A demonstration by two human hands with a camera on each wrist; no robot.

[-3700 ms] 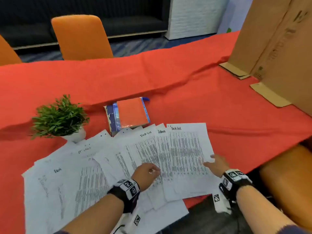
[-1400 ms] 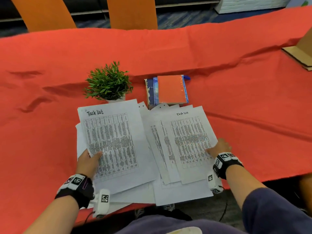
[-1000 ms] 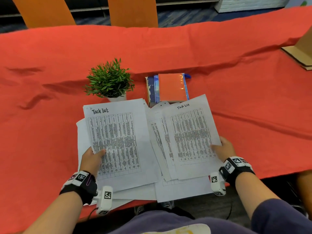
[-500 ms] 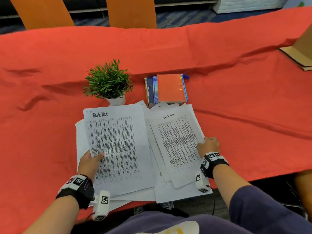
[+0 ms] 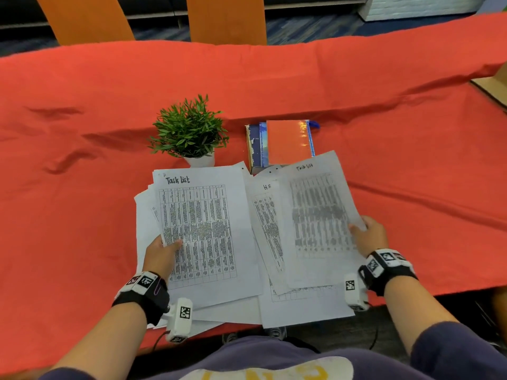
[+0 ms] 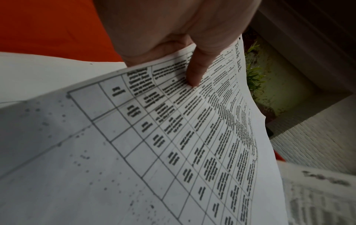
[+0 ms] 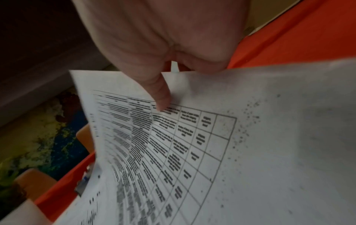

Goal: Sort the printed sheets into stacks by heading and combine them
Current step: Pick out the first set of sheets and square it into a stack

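Note:
My left hand (image 5: 162,249) pinches the left edge of a "Task list" sheet (image 5: 204,229), thumb (image 6: 196,71) on its printed face, above a loose stack of white sheets (image 5: 142,215). On the right, my right hand (image 5: 367,234) pinches the right edge of another "Task list" sheet (image 5: 318,212), lifted and blurred, thumb (image 7: 159,94) on top. Under that lifted sheet lies a sheet with a different heading (image 5: 267,212) on more printed sheets (image 5: 301,305). All sit near the front edge of the red-clothed table (image 5: 82,187).
A small potted plant (image 5: 190,130) stands just behind the left stack. A pile of books with an orange cover (image 5: 288,141) lies behind the right sheets. Two orange chairs (image 5: 226,19) stand beyond the table. A cardboard edge (image 5: 491,89) shows far right.
My right hand has picked up the right "Task list" sheet again and swung it up and to the right, uncovering another heading beneath. My left hand keeps its pinch on its sheet.

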